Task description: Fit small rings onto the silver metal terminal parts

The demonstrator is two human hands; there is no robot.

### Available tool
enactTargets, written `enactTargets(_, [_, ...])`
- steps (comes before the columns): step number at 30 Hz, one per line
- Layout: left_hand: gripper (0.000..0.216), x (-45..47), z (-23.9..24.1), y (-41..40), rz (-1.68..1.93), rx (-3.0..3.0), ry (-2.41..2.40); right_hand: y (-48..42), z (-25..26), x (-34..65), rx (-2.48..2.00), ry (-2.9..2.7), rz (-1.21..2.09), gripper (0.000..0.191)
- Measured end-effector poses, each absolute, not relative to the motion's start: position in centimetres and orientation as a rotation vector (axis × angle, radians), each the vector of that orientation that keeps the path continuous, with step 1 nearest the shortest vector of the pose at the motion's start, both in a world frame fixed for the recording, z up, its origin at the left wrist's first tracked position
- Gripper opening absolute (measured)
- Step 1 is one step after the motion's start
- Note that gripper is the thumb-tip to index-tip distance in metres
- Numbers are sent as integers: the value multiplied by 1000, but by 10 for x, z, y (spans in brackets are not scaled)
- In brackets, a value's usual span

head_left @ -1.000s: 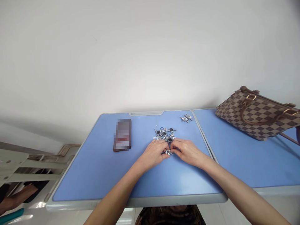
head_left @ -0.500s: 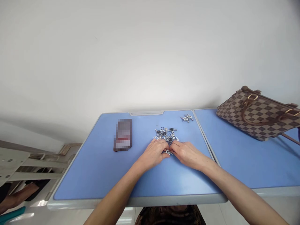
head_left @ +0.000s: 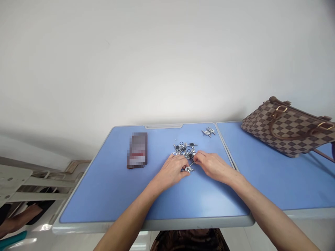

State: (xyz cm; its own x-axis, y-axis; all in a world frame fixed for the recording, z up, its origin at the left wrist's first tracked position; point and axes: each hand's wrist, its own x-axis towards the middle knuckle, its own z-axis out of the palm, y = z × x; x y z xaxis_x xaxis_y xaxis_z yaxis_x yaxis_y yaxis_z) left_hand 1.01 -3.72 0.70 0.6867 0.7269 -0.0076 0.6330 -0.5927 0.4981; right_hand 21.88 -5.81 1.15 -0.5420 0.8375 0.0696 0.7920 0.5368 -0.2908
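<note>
Looking down, we saw a loose heap of small silver metal fittings (head_left: pixel 184 150), with bolts, flat plates and dark-centred rings mixed together, lying on a blue-topped table (head_left: pixel 157 205) towards its far edge. Just below the heap sat a small silver metal bracket (head_left: pixel 188 169), and our left hand (head_left: pixel 171 170) lay right over it from the near side. The fingers of that hand (head_left: pixel 183 165) were held close together and curled down, with their tips at the bracket, though we could not tell whether they were clamped on it or only touching it. Our right hand (head_left: pixel 213 166) came in from the other side, its fingertips (head_left: pixel 195 158) bunched together at the lower right edge of the heap. Whether they held a piece was hidden from us. The two hands were just apart, with the bracket and the edge of the heap between them. Beyond the heap, near the far edge of the table, lay a small group of silver metal fittings (head_left: pixel 208 131), well apart from the rest. To the left rested a dark rectangular object (head_left: pixel 137 150), too blurred to name. On a second blue-topped table (head_left: pixel 272 184), butted against the first at the right, stood a brown checkered handbag with gold-coloured hardware (head_left: pixel 284 129). Behind both tables rose a plain white wall (head_left: pixel 167 62).
</note>
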Motion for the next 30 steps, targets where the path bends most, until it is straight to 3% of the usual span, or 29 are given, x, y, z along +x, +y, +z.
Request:
enactTargets(10, [40,10,3,-37,222,2560,1142,-57,2,209,-1411,-2640,220,11])
enactTargets(19, [46,7,17,-41,225,2531,1103,-55,-4,208,-1331,-2488,235,15])
enactTargets(22, [18,-2,29,-42,307,2501,998,-56,5,213,-1321,-2340,311,17])
enactTargets(26, [51,-8,32,-42,284,2534,769,-58,24,224,-1404,-2192,502,17])
enactTargets(30, [41,-4,24,-42,216,2508,721,-62,34,230,-1349,-2367,938,7])
